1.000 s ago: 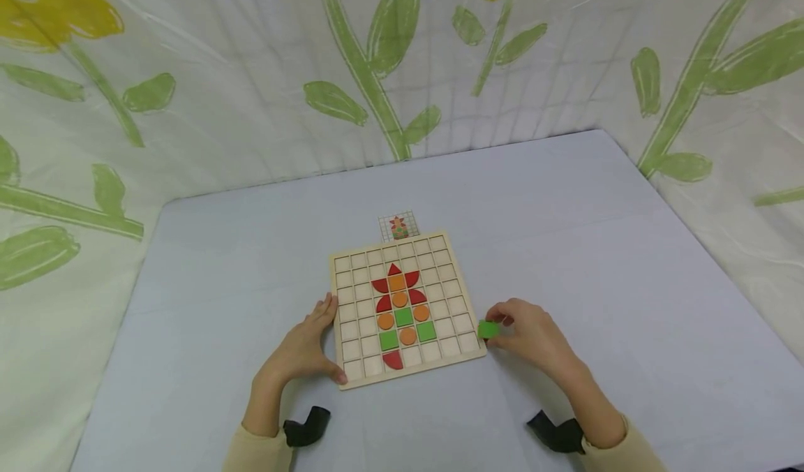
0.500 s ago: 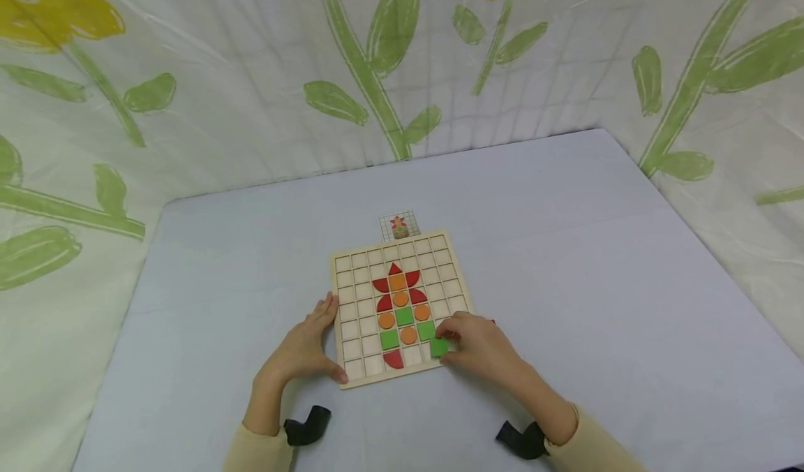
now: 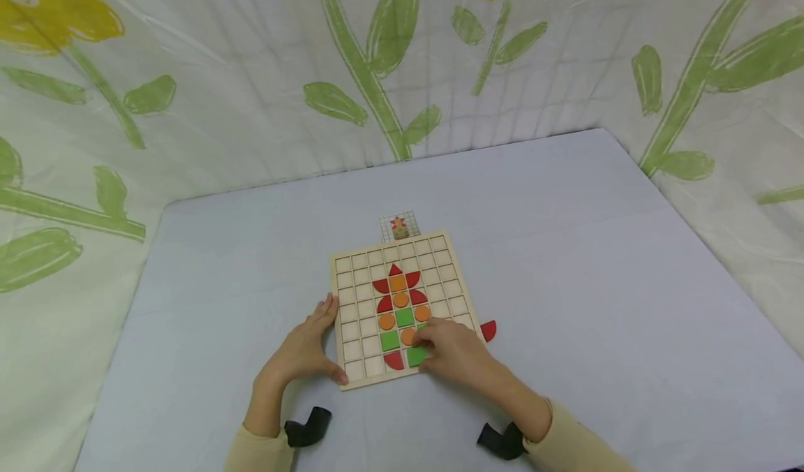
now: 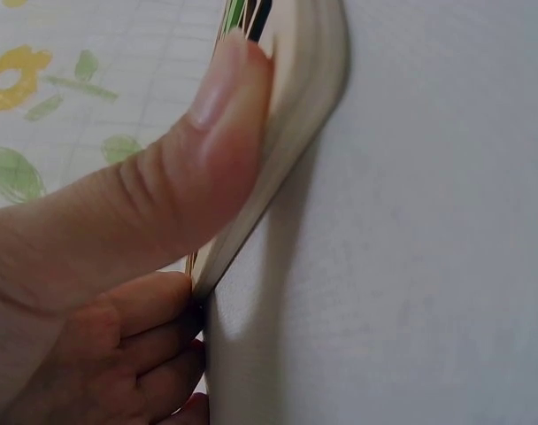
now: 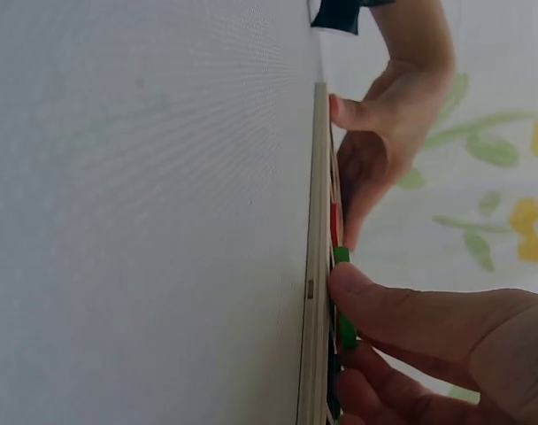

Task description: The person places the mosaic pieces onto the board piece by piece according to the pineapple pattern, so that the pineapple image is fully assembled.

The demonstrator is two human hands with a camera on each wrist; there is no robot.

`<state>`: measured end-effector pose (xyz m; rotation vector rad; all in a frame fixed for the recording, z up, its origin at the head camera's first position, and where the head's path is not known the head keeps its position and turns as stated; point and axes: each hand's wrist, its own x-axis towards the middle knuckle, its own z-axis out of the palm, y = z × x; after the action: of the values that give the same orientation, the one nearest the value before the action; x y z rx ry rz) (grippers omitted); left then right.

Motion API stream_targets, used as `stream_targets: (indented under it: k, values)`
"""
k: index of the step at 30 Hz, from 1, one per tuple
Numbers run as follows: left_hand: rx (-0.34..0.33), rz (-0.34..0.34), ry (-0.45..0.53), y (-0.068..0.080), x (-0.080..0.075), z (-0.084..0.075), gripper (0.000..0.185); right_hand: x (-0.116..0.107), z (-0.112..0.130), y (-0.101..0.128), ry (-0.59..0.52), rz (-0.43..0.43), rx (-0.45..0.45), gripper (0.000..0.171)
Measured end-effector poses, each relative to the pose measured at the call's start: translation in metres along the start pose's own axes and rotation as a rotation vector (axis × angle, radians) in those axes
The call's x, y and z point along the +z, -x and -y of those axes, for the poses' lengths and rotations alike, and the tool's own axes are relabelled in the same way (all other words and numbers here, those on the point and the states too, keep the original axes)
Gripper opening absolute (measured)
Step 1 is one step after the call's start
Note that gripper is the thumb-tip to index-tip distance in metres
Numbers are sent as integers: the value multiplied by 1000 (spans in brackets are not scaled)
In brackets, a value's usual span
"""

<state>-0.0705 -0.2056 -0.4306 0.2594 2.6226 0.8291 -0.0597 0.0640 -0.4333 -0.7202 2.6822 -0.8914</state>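
Note:
My right hand (image 3: 461, 353) pinches a green square tile (image 3: 416, 356) between thumb and fingers, over the front row of a wooden grid board (image 3: 352, 350). In the right wrist view the green tile (image 5: 347, 331) shows between thumb and fingertips, close against the board's face. The left hand (image 3: 303, 350) lies spread along the board's left edge, its thumb on the rim near the front corner. Just left of the pinched tile sits a red quarter-circle tile (image 3: 393, 359). Farther up are orange round tiles (image 3: 400, 299), green squares (image 3: 389, 340) and more red pieces. The right hand partly covers another green square.
Beside the board's right edge lies a loose red quarter-circle tile (image 3: 488, 330). A small printed pattern card (image 3: 399, 225) lies at the far edge of the board. Black straps (image 3: 308, 426) hang at both wrists. A flowered curtain (image 3: 251, 109) stands behind the white table (image 3: 565, 248).
My right hand has carried the green tile leftward from beside the board to the front row. The loose red tile has come into sight behind it. The left hand stays put.

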Motion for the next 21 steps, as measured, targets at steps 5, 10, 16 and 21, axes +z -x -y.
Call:
stream_targets:
  k: [5, 10, 16, 21]
  values:
    - [5, 1, -3, -1, 1, 2, 131, 1, 2, -1, -17, 5, 9, 26]
    - [2, 0, 2, -2, 2, 3, 131, 1, 3, -2, -35, 7, 9, 26]
    - [8, -3, -2, -2, 2, 4, 131, 3, 4, -3, -58, -4, 11, 20]
    - [14, -4, -4, -1, 2, 3, 132, 4, 5, -3, -58, 0, -12, 16]
